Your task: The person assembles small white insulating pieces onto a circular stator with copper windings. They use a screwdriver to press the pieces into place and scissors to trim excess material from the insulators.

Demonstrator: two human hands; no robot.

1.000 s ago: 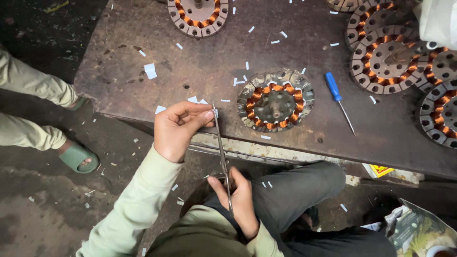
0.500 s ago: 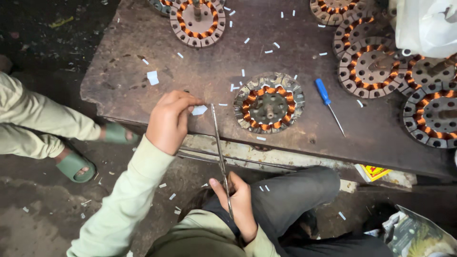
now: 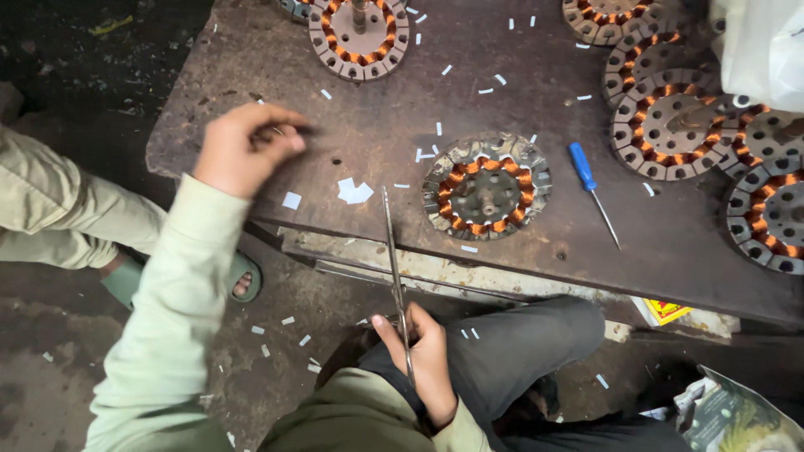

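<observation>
- The right hand (image 3: 423, 360) grips long scissors (image 3: 394, 268) by the handles, fingers wrapped through; the blades point up toward the stator (image 3: 486, 186), lying just left of it.
- The scissors look stiff, thin and light; the handles seem the safest place to hold.
- The left hand (image 3: 243, 151), farther left of the stator, has fingertips pinched together over the workbench (image 3: 335, 125); what they pinch cannot be told.
- Paper scraps (image 3: 354, 192) lie between.
- The rusty bench is rough; the floor is dark.

Scissors (image 3: 396, 276) in right hand (image 3: 427, 364)

Rusty matt metal table (image 3: 251, 100), copper-wound stator (image 3: 486, 186), steel scissors (image 3: 394, 259)
</observation>
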